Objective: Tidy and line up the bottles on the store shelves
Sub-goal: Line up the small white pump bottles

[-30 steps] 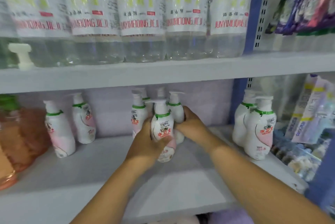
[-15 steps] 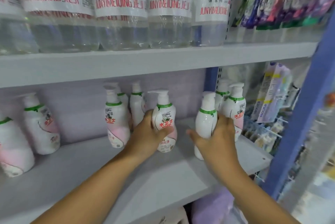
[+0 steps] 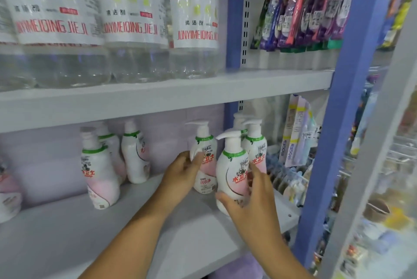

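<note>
Both hands were up at the right end of the lower shelf (image 3: 67, 240), each on its own pump bottle. The left hand (image 3: 180, 171) wrapped the back bottle (image 3: 204, 165) from its left side, thumb across the label, fingers hidden behind it. The right hand (image 3: 252, 202) held the front bottle (image 3: 232, 172) low down, thumb hooked under its left flank and fingers laid up its right side over the label. Both bottles stood upright, long axes vertical, pump spouts pointing left. The front bottle sat nearer the shelf's front edge and slightly to the right of the back one, their sides close or touching where they overlapped; I could not tell which. Just behind the front bottle stood two more pump bottles (image 3: 256, 147), tight against the blue upright (image 3: 338, 120). Away to the left, well apart, a further cluster (image 3: 99, 170) stood loosely grouped. The relation that mattered, I judged, was front to back: the right hand's bottle was out of line, forward of its neighbours, so the right hand was the nearer one to bring it level, sliding it back or sideways, while the left hand steadied its own bottle. The base stayed hidden behind the right hand, so whether the front bottle rested on the shelf or was lifted could not be told.
</note>
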